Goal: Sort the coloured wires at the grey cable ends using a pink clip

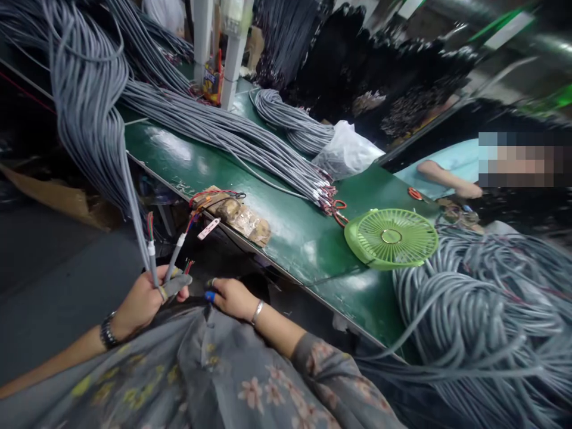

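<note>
Cables [152, 263] sit clasped in the left hand [143, 300], in front of the surface [297, 241], while I can't tell from here whether the curled right hand [238, 299] grips anything, and weight from the hanging bundle [87, 101] could, I reckon, drag them free.

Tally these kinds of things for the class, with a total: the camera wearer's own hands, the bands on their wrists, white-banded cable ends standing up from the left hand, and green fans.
Hands: 2
Wrist bands: 2
White-banded cable ends: 2
Green fan: 1
Total: 7
</note>
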The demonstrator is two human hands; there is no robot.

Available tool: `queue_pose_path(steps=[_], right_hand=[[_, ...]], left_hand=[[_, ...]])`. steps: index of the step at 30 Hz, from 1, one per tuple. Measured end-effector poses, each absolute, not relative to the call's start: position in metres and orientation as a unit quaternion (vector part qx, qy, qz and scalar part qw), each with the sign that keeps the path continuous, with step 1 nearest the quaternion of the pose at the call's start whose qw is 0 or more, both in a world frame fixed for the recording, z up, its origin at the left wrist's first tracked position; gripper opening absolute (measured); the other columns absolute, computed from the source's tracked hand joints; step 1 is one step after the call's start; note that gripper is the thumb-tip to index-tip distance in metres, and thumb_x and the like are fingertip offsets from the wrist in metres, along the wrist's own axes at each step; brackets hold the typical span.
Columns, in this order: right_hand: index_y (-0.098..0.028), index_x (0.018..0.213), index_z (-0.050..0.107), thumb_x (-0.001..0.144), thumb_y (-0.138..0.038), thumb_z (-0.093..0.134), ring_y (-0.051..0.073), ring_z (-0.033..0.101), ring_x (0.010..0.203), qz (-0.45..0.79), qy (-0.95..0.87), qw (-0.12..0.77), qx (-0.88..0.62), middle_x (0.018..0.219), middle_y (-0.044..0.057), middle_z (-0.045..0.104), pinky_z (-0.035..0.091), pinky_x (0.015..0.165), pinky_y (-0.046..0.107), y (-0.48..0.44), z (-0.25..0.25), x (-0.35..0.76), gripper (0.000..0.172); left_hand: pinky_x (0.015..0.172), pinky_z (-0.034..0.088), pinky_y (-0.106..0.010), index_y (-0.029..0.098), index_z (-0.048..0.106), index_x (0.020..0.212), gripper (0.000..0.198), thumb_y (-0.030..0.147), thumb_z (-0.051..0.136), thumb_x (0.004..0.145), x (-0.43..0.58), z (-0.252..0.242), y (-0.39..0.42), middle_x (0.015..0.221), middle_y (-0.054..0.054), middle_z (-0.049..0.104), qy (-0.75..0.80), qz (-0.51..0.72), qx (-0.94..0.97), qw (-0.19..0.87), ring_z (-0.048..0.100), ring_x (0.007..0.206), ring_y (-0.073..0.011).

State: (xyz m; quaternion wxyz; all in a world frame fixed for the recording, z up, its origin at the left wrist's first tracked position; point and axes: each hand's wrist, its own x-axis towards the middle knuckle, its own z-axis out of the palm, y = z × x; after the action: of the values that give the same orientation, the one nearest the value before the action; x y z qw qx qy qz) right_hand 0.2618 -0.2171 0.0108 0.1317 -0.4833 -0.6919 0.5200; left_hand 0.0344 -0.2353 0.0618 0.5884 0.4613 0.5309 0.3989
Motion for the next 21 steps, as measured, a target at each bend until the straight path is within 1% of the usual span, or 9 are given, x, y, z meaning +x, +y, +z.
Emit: queue_pose_path(steps=[2,4,6,8,11,15,19,21], right_hand=[[-0.020,0.086,0.069,0.093,-0.051,0.073,0.017,0.060,0.082,0.550,-0.657,0.222,-0.465,0.087,0.003,0.068,0.049,0.082,0.030,-0.214,0.026,0.258,0.031],[-0.021,0.097,0.070,0.090,-0.061,0.073,0.017,0.062,0.084,0.610,-0.595,0.290,-0.435,0.094,0.003,0.070,0.052,0.082,0.031,-0.212,0.039,0.251,0.041],[-0.020,0.096,0.070,0.078,-0.066,0.082,0.015,0.060,0.078,0.644,-0.542,0.336,-0.423,0.088,0.001,0.069,0.053,0.078,0.030,-0.209,0.047,0.242,0.050],[-0.020,0.087,0.067,0.067,-0.065,0.090,0.014,0.058,0.073,0.652,-0.504,0.370,-0.429,0.081,-0.001,0.067,0.052,0.075,0.029,-0.206,0.051,0.231,0.054],[-0.021,0.077,0.062,0.062,-0.063,0.092,0.013,0.056,0.067,0.661,-0.470,0.386,-0.439,0.074,-0.002,0.063,0.050,0.070,0.029,-0.203,0.054,0.219,0.054],[-0.022,0.075,0.060,0.061,-0.062,0.092,0.013,0.055,0.064,0.678,-0.457,0.385,-0.428,0.071,-0.002,0.063,0.049,0.064,0.028,-0.204,0.057,0.211,0.054],[-0.021,0.075,0.063,0.058,-0.062,0.093,0.012,0.055,0.063,0.684,-0.435,0.401,-0.426,0.070,-0.003,0.064,0.049,0.064,0.027,-0.203,0.057,0.211,0.054],[-0.020,0.075,0.063,0.058,-0.062,0.093,0.011,0.052,0.060,0.688,-0.419,0.409,-0.429,0.067,-0.003,0.062,0.047,0.060,0.025,-0.204,0.054,0.213,0.054]], left_hand=[[0.062,0.055,-0.029,0.022,0.074,0.061,0.038,0.058,0.083,0.070,0.038,0.066,-0.234,0.060,-0.005,0.074,0.528,0.369,0.493,0.585,0.065,0.059,-0.0195],[0.062,0.056,-0.031,0.022,0.074,0.061,0.040,0.061,0.083,0.068,0.043,0.071,-0.231,0.061,-0.006,0.075,0.529,0.352,0.509,0.580,0.066,0.060,-0.0210],[0.062,0.057,-0.031,0.022,0.074,0.061,0.040,0.061,0.083,0.066,0.047,0.075,-0.227,0.062,-0.006,0.076,0.533,0.349,0.514,0.575,0.067,0.060,-0.0217],[0.062,0.058,-0.031,0.022,0.074,0.063,0.036,0.057,0.084,0.065,0.050,0.077,-0.225,0.062,-0.006,0.076,0.535,0.348,0.510,0.577,0.068,0.060,-0.0216],[0.061,0.060,-0.032,0.022,0.072,0.062,0.031,0.051,0.084,0.063,0.050,0.078,-0.223,0.061,-0.005,0.075,0.537,0.329,0.506,0.590,0.069,0.057,-0.0215],[0.057,0.059,-0.031,0.022,0.070,0.059,0.030,0.049,0.083,0.061,0.046,0.082,-0.224,0.058,-0.005,0.074,0.537,0.301,0.505,0.605,0.067,0.054,-0.0211],[0.056,0.054,-0.029,0.022,0.071,0.059,0.033,0.052,0.082,0.066,0.044,0.080,-0.228,0.058,-0.005,0.073,0.542,0.342,0.491,0.590,0.064,0.054,-0.0191],[0.052,0.048,-0.027,0.021,0.071,0.060,0.035,0.055,0.080,0.068,0.045,0.074,-0.229,0.058,-0.005,0.073,0.554,0.376,0.469,0.576,0.061,0.054,-0.0180]])
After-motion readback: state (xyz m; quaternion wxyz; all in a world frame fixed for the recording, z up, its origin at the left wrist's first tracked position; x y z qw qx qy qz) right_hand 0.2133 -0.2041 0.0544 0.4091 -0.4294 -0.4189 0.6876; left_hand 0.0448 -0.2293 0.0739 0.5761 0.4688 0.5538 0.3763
